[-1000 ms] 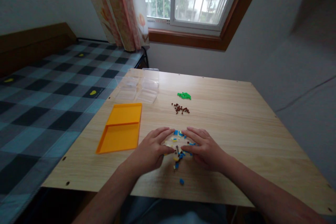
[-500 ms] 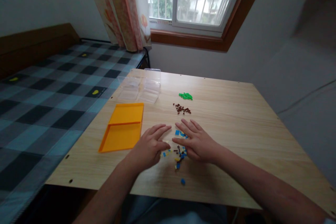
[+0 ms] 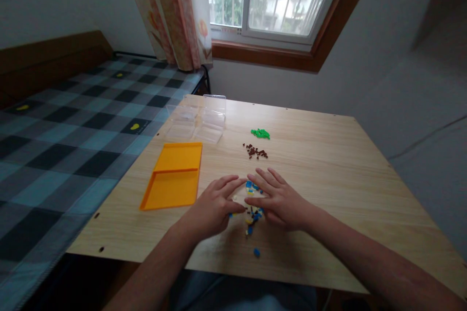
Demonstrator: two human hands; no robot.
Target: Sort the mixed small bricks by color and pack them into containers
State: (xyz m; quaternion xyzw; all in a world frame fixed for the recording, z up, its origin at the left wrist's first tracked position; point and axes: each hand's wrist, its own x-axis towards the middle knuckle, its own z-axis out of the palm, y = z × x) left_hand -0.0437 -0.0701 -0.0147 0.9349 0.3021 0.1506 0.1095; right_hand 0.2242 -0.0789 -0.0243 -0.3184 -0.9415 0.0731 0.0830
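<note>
Small blue, yellow and brown plastic bits [image 3: 254, 215] are spread on the pale wooden surface [image 3: 317, 155], between the bare left hand [image 3: 214, 205] and bare right hand [image 3: 286, 201] (one blue bit [image 3: 257, 252] is seen nearer the edge). On both, thumb [image 3: 260, 202] and fingers [image 3: 273, 188] are held apart. Beyond, dark brown bits [image 3: 251, 151] and bright green bits [image 3: 261, 133] are seen.

Bare left forearm [image 3: 156, 252] and right forearm [image 3: 350, 245] angled inward, left hand [image 3: 217, 204] with thumb parted from extended fingers, right hand [image 3: 282, 200] facing it, fingers fanned
</note>
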